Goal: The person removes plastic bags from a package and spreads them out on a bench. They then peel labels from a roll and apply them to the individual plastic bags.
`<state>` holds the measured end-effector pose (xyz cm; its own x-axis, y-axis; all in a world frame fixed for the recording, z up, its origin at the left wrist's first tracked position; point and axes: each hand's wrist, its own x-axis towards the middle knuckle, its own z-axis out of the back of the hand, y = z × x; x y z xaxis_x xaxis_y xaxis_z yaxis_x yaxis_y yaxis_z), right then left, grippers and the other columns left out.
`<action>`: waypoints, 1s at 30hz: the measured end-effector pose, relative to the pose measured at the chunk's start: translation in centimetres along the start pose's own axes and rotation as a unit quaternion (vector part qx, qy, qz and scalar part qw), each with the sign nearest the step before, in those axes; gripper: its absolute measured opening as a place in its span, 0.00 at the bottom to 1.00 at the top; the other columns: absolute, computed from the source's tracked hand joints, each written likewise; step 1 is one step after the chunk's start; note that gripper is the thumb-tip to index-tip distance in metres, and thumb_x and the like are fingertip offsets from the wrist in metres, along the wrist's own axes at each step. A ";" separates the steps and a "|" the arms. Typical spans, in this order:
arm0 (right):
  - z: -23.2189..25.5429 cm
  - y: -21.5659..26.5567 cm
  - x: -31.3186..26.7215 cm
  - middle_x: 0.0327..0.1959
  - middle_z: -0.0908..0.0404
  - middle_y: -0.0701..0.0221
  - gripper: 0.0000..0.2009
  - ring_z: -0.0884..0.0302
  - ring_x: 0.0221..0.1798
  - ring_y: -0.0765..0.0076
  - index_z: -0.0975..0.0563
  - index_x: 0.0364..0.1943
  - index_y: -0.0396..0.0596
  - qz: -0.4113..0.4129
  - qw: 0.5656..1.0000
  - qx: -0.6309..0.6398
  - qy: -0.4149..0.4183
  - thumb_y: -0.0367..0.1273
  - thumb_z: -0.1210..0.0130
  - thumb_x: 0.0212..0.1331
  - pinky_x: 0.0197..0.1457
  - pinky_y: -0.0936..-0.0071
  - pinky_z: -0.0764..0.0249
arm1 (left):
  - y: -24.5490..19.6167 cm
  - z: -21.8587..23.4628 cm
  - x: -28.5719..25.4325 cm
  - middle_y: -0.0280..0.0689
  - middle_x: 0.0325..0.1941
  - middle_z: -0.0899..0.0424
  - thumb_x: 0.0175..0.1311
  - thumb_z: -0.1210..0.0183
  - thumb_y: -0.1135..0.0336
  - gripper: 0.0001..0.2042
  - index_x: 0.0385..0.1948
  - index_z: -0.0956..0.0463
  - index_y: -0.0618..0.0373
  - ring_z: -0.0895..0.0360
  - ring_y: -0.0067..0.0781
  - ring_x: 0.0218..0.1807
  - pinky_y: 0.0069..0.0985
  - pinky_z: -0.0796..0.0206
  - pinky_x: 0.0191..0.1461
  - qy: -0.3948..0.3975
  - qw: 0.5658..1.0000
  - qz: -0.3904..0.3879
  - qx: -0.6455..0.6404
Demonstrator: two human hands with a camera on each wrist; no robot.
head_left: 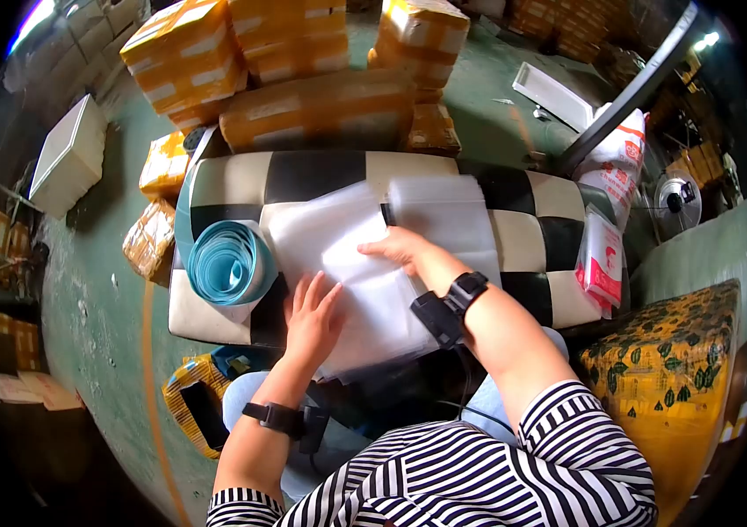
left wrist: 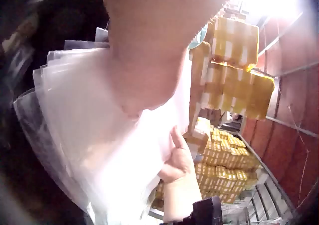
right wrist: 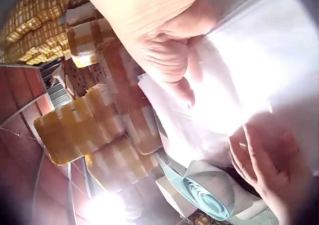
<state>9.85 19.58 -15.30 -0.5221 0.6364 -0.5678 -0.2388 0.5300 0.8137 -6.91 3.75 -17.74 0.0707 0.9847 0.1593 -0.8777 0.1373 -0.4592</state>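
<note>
A pile of clear, milky plastic bags or sheets [head_left: 360, 299] lies slightly fanned in front of me; which of the two cannot tell. My left hand [head_left: 310, 314] rests on the left part of the pile, its fingers spread and pointing away from me. At the pile's right edge, my right hand [head_left: 397, 249] pinches the plastic, thumb [right wrist: 182, 91] on top and the other fingers mostly hidden under it. In the left wrist view, the right hand [left wrist: 178, 161] shows beyond the layered plastic edges. A second plastic stack [head_left: 445, 215] lies just right of the first.
The pile lies on a checkered padded bench [head_left: 312, 176]. A blue roll [head_left: 231, 263] stands at its left, and a red-and-white packet [head_left: 602, 263] lies at its right end. Taped cartons [head_left: 316, 110] line the far side. A yellow leaf-patterned package [head_left: 667, 378] stands at right.
</note>
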 end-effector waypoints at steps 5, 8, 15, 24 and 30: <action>-2.3 -1.7 -1.1 0.35 0.22 0.69 0.14 0.27 0.37 0.75 0.27 0.40 0.39 0.223 0.957 -0.135 -0.126 0.29 0.41 0.49 0.41 0.75 0.30 | -1.0 1.9 0.9 0.45 0.63 0.46 0.41 0.37 0.74 0.33 0.55 0.38 0.51 0.50 0.49 0.65 0.40 0.51 0.63 -0.232 0.965 0.051 -0.111; -2.8 0.3 -6.2 0.35 0.23 0.70 0.20 0.28 0.37 0.79 0.30 0.47 0.39 0.205 0.971 0.124 -0.001 0.31 0.41 0.50 0.41 0.81 0.31 | -1.0 3.7 1.7 0.44 0.63 0.48 0.46 0.40 0.74 0.38 0.61 0.52 0.53 0.46 0.42 0.63 0.34 0.49 0.63 -0.246 0.859 0.112 -0.435; 7.0 3.1 -13.2 0.38 0.24 0.69 0.15 0.28 0.39 0.74 0.28 0.44 0.42 0.419 0.836 -0.283 -0.213 0.24 0.47 0.48 0.42 0.76 0.30 | -7.3 5.5 4.9 0.37 0.43 0.27 0.54 0.42 0.71 0.20 0.49 0.37 0.62 0.28 0.28 0.44 0.25 0.33 0.44 0.135 0.665 0.222 -0.700; 16.9 -4.8 -5.0 0.42 0.26 0.53 0.30 0.28 0.45 0.50 0.33 0.47 0.40 0.089 0.864 -0.324 -0.375 0.39 0.35 0.39 0.48 0.64 0.31 | -8.3 -5.6 11.5 0.42 0.36 0.27 0.41 0.36 0.68 0.42 0.62 0.51 0.56 0.28 0.36 0.35 0.27 0.34 0.38 0.052 0.955 0.176 -0.232; 17.1 -9.1 -6.9 0.47 0.28 0.51 0.36 0.29 0.48 0.52 0.37 0.51 0.33 0.104 0.858 -0.186 -0.467 0.44 0.37 0.42 0.49 0.64 0.31 | -9.5 -6.7 7.6 0.47 0.65 0.49 0.43 0.36 0.60 0.39 0.61 0.47 0.48 0.51 0.49 0.65 0.43 0.55 0.63 -0.022 0.998 -0.038 -0.040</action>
<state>29.64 19.91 -20.91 0.2580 0.9591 -0.1168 -0.5549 0.2460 0.7947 5.13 10.69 -18.01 0.1136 0.9658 0.2331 -0.8302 0.2211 -0.5117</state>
